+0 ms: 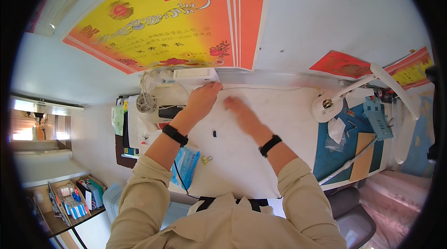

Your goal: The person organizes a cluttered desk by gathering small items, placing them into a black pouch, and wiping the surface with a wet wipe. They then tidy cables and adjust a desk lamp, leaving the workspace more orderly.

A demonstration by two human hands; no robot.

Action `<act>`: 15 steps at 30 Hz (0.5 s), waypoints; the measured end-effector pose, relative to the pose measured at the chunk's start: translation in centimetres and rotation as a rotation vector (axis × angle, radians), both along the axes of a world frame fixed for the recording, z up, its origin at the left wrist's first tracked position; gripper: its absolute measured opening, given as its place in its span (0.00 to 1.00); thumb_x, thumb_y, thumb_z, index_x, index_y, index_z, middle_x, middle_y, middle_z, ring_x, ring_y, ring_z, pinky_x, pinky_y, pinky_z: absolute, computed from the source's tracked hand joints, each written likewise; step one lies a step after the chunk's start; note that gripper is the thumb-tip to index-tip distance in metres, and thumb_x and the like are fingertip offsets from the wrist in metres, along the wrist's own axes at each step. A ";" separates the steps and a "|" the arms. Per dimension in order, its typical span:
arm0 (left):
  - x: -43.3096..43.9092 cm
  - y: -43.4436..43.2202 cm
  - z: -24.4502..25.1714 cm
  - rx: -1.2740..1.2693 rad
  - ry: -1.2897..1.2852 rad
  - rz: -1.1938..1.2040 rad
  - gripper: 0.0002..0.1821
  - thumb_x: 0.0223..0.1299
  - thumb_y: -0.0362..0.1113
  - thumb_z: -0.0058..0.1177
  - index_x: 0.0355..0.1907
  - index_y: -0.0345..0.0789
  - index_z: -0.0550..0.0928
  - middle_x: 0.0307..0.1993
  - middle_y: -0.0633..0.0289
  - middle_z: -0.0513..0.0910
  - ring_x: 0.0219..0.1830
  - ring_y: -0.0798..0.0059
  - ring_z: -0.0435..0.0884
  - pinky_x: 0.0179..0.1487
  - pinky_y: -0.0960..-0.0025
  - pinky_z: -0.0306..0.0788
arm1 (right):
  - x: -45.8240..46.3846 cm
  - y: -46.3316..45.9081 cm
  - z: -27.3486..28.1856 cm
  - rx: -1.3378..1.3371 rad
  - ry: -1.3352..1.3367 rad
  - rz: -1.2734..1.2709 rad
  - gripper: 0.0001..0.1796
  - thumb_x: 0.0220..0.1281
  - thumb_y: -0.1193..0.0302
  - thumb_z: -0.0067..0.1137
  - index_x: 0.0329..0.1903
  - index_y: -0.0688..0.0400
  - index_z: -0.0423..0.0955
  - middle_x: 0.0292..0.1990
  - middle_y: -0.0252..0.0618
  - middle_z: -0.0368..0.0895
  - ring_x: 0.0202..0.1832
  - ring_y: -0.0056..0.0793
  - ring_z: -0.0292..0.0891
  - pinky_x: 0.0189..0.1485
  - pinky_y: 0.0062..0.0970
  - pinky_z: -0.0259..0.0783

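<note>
My left hand (204,99) reaches to the back of the white tabletop (244,165). Its fingertips are at the lower right corner of a white plastic box (195,76), likely a router, where a thin white cable (269,88) begins along the wall. Whether the fingers grip anything there is hidden. My right hand (242,114) hovers over the table just to the right, blurred by motion, its fingers unclear. A small dark blue cap-like piece (214,133) lies between my forearms. Closer to me is a yellow-green binder clip (206,160).
A blue plastic pack (187,166) lies left of the clip. Coiled cables (146,102) and a black case (171,111) sit at back left. A white desk lamp (326,105) stands at right beside a dark blue mat (323,158) with a light blue holder (379,123).
</note>
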State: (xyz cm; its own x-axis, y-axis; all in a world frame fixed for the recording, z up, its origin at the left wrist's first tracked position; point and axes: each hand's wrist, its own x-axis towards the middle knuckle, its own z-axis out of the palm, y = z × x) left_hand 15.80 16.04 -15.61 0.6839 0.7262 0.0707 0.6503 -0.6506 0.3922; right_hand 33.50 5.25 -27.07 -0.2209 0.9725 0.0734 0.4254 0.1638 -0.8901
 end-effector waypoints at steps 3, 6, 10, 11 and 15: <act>0.0 0.0 0.0 0.006 0.017 -0.004 0.10 0.60 0.27 0.47 0.45 0.36 0.75 0.43 0.55 0.81 0.45 0.55 0.82 0.44 0.56 0.76 | -2.2 -4.0 2.2 0.174 -0.483 0.286 0.27 0.65 0.78 0.43 0.67 0.60 0.67 0.68 0.45 0.68 0.71 0.41 0.61 0.74 0.35 0.57; -0.5 0.2 0.2 0.071 0.057 -0.027 0.08 0.60 0.29 0.47 0.43 0.37 0.75 0.41 0.56 0.81 0.44 0.58 0.83 0.43 0.58 0.76 | -1.7 -3.3 2.0 0.016 -0.262 0.076 0.26 0.64 0.78 0.44 0.66 0.57 0.69 0.67 0.41 0.69 0.71 0.36 0.62 0.73 0.32 0.60; -0.8 0.3 -0.2 0.218 0.035 -0.103 0.10 0.57 0.31 0.51 0.43 0.37 0.76 0.35 0.57 0.80 0.36 0.56 0.83 0.37 0.59 0.77 | -2.1 1.5 0.4 0.247 -0.545 -0.096 0.27 0.63 0.79 0.44 0.65 0.58 0.70 0.66 0.40 0.71 0.71 0.36 0.61 0.74 0.31 0.57; -0.9 0.2 -0.4 0.235 0.128 -0.115 0.09 0.57 0.31 0.52 0.42 0.38 0.75 0.33 0.58 0.80 0.34 0.58 0.83 0.35 0.60 0.77 | -2.2 1.6 0.5 0.339 -0.545 -0.156 0.27 0.63 0.79 0.44 0.66 0.58 0.70 0.66 0.40 0.71 0.71 0.36 0.60 0.75 0.30 0.57; -0.1 0.3 -1.6 0.353 0.252 -0.160 0.08 0.55 0.33 0.54 0.38 0.38 0.75 0.30 0.60 0.80 0.29 0.62 0.84 0.30 0.62 0.77 | -1.9 -3.9 2.4 0.222 -0.534 0.231 0.26 0.66 0.77 0.45 0.66 0.57 0.70 0.69 0.38 0.68 0.72 0.36 0.61 0.75 0.30 0.57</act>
